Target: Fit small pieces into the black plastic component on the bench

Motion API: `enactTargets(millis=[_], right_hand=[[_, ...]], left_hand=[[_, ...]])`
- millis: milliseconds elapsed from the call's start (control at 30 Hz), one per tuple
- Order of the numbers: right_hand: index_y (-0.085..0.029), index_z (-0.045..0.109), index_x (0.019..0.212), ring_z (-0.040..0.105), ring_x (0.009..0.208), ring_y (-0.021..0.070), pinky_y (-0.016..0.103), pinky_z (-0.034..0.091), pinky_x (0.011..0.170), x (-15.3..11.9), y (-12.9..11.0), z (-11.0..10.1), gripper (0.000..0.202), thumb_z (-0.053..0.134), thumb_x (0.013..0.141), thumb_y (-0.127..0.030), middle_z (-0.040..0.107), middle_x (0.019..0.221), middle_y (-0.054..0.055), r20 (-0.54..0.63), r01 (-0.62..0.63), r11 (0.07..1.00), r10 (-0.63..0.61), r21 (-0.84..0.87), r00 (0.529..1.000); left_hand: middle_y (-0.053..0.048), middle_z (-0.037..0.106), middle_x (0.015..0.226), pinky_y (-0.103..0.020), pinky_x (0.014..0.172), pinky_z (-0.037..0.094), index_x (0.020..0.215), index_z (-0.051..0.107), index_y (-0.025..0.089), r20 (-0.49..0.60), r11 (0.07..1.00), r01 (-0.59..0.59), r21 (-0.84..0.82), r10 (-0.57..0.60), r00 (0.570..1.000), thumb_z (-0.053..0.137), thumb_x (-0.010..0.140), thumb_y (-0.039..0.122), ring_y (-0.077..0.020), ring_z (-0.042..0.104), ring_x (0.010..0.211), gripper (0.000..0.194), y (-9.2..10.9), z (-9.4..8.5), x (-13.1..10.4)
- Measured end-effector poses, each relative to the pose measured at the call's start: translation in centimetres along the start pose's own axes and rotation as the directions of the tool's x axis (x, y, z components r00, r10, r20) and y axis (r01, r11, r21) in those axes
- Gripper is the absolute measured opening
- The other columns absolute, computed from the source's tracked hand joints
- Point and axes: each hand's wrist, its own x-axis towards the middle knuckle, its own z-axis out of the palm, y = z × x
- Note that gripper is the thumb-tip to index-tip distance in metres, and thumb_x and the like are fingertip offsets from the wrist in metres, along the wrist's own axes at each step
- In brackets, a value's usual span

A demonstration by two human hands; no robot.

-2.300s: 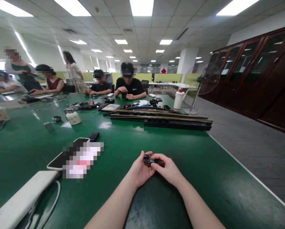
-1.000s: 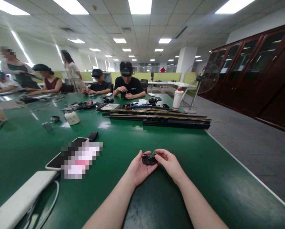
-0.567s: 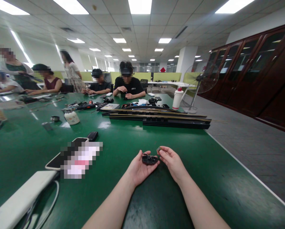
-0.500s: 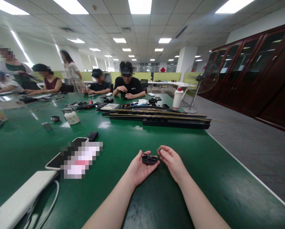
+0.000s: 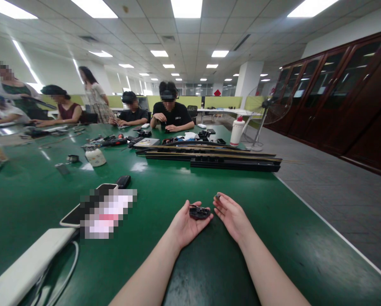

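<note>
On the palm and fingers of my left hand [image 5: 184, 229] lies a small black oval device [image 5: 199, 213], its inner parts facing up; the thumb rests along its left end. Just to the right, my right hand [image 5: 234, 216] is raised above the table and pinches a small greyish piece [image 5: 217, 196] between thumb and forefinger. That piece is too small to name. A narrow gap separates the right fingers from the black device. Both forearms come in from the bottom over the green table [image 5: 215, 272].
At left lie a phone [image 5: 82, 212], a white power strip or box [image 5: 27, 263] with a cable, and a black pouch-like item [image 5: 123, 182]. Long black bars [image 5: 235, 164] with thin rods cross the table ahead. A white bottle [image 5: 237, 131] stands behind them. Several people sit or stand beyond.
My right hand has moved slightly right, away from the black device, with the small piece still pinched and tilted differently. My left hand has stayed almost in place.
</note>
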Motion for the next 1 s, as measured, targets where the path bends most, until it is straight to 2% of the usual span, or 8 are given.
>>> enactTargets(millis=[300,600,800,1000], right_hand=[[-0.026,0.065,0.079,0.064,0.077,0.0177,0.031,0.048,0.071,0.20,-0.17,-0.16,0.020,0.073,0.061,-0.030,0.071,0.081,0.000,-0.029,0.023,0.999,-0.024,-0.029,0.999],[-0.025,0.066,0.078,0.063,0.071,0.0130,0.026,0.048,0.068,0.11,-0.20,-0.16,0.021,0.075,0.059,-0.027,0.070,0.077,-0.002,-0.028,-0.030,0.997,0.032,0.070,0.999],[-0.025,0.065,0.079,0.063,0.075,0.0153,0.029,0.048,0.070,0.18,-0.20,-0.23,0.021,0.073,0.061,-0.029,0.070,0.079,-0.001,-0.024,-0.008,1.000,0.009,0.014,1.000],[-0.026,0.065,0.079,0.063,0.073,0.0133,0.027,0.048,0.070,0.22,-0.09,-0.31,0.020,0.073,0.061,-0.029,0.070,0.078,-0.003,-0.017,-0.021,0.999,0.021,0.027,1.000]], left_hand=[[-0.019,0.062,0.094,-0.040,0.075,0.050,0.091,0.052,0.012,-0.001,1.000,-0.002,-0.006,0.002,1.000,0.035,0.089,0.041,-0.0303,0.060,0.098,0.033,-0.01,-0.05,0.04],[-0.018,0.062,0.095,-0.042,0.077,0.049,0.090,0.053,0.011,0.004,1.000,-0.004,-0.013,0.004,1.000,0.035,0.088,0.042,-0.0297,0.059,0.098,0.035,-0.05,-0.04,0.13],[-0.020,0.062,0.094,-0.040,0.078,0.049,0.090,0.053,0.011,0.006,1.000,-0.003,-0.015,0.003,1.000,0.034,0.089,0.042,-0.0298,0.059,0.099,0.037,-0.04,-0.15,0.18],[-0.020,0.063,0.093,-0.041,0.079,0.048,0.090,0.054,0.011,0.020,1.000,-0.005,-0.010,0.006,1.000,0.034,0.089,0.043,-0.0301,0.059,0.100,0.037,-0.09,-0.33,0.25]])
